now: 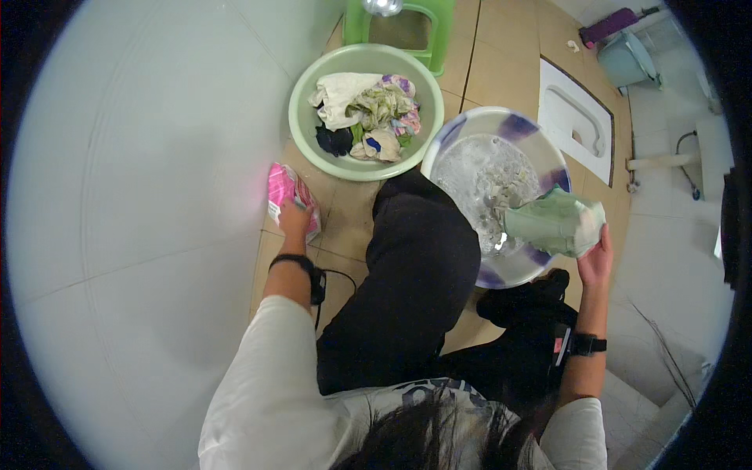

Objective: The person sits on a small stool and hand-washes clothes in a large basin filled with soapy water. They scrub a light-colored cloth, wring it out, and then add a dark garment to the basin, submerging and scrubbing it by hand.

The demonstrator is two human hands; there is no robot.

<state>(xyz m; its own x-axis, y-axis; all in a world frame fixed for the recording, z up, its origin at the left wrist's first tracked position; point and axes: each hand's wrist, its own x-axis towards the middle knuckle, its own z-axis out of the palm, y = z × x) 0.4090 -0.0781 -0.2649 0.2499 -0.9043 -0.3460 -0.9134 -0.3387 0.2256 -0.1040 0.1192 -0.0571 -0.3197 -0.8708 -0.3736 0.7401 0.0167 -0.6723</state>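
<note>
My left hand (pixel 294 218) grips the side of a pink and white plastic bag (pixel 283 185) standing on the floor by the wall. On the right, my right hand (pixel 597 258) holds the near end of a pale green, see-through piece (pixel 548 225) with a whitish patch; whether it is a plastic scoop or a wet cloth I cannot tell. Its other end reaches over a white and purple basin (pixel 501 276). Inside that basin, sudsy water (pixel 468 168) surrounds a greyish soaked cloth (pixel 509 188).
A light green basin (pixel 304 139) of crumpled clothes (pixel 380 110) sits ahead, in front of a green stool (pixel 441 35). To the far right are a squat toilet (pixel 576 117) and a light blue bucket (pixel 627 63). My knee (pixel 439 227) lies between the bag and the sudsy basin.
</note>
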